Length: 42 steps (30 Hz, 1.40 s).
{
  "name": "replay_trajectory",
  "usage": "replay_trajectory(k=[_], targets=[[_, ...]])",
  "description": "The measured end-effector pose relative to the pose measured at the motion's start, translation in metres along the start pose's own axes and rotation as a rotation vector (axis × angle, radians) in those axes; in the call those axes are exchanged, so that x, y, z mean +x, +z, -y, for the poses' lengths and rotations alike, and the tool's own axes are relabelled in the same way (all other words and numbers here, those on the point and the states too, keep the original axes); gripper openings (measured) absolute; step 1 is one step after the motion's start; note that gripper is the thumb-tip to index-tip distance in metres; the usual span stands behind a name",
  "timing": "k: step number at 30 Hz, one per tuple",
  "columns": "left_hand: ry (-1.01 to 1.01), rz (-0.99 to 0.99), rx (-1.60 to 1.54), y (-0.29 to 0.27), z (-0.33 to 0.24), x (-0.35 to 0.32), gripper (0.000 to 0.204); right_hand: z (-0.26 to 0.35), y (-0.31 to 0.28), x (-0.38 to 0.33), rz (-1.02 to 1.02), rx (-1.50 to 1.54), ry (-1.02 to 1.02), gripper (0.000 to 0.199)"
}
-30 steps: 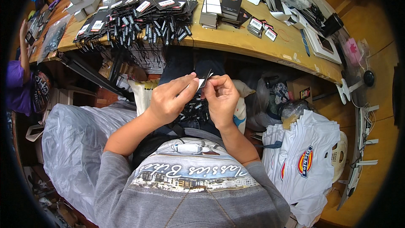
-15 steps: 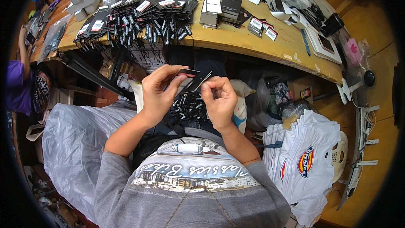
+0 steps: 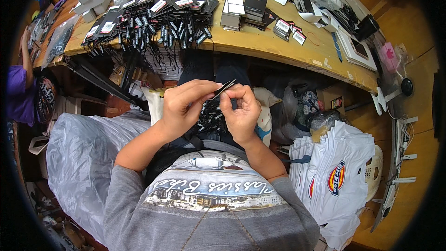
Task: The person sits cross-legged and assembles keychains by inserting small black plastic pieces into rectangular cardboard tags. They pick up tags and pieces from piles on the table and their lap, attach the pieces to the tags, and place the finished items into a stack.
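Observation:
Above my lap, my left hand (image 3: 186, 104) and my right hand (image 3: 240, 111) are brought together in pinches. Between their fingertips is a thin set of black hang tags (image 3: 224, 89), seen nearly edge-on, so I cannot tell how many there are. Below them, a pile of black tag strings with small printed seals (image 3: 212, 117) lies in my lap, partly hidden by my hands. On the table ahead, a broad heap of black hang tags (image 3: 183, 2) has its strings (image 3: 148, 30) hanging over the front edge.
Tag stacks (image 3: 231, 7) and small barcode cards (image 3: 282, 27) sit on the yellow table (image 3: 260, 42). Folded white shirts (image 3: 325, 181) are piled at my right, a large plastic bag (image 3: 74, 162) at my left. A person in a purple sleeve (image 3: 21, 95) is at far left.
My left hand has come down and right to meet my right hand. The black tag it held apart now lies against those in the right hand.

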<state>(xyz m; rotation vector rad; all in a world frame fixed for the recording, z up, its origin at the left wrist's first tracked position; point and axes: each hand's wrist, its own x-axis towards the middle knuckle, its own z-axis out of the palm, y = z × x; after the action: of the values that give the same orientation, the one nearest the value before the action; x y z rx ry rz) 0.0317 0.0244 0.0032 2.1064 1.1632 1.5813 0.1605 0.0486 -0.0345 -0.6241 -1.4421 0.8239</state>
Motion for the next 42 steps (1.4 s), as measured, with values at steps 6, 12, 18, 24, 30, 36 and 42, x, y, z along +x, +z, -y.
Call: replay_trajectory(k=[6,12,18,24,30,36,42], targets=[[0.155,0.18,0.217,-0.01,0.005,0.004,0.024,0.013,-0.009,0.01,0.154,-0.285,-0.131,0.014],[-0.297,0.22,-0.363,-0.016,0.015,0.004,0.015,0.015,-0.01,0.011,0.192,-0.232,-0.073,0.012],[-0.538,0.099,-0.659,-0.003,0.022,-0.006,0.009,0.01,-0.011,0.01,0.273,-0.116,-0.043,0.011],[-0.429,-0.02,-0.544,-0.015,0.017,-0.004,0.005,0.007,-0.029,0.008,0.404,-0.118,0.237,0.011],[-0.48,-0.04,-0.724,-0.036,0.019,-0.009,0.007,-0.001,-0.054,0.008,0.462,-0.034,0.446,0.012],[-0.351,-0.25,-0.922,-0.049,0.012,-0.003,0.007,-0.027,-0.049,-0.001,0.518,0.185,0.599,0.012],[-0.232,-0.289,-0.875,-0.069,0.005,-0.002,0.009,-0.041,-0.045,-0.011,0.567,0.231,0.693,0.012]])
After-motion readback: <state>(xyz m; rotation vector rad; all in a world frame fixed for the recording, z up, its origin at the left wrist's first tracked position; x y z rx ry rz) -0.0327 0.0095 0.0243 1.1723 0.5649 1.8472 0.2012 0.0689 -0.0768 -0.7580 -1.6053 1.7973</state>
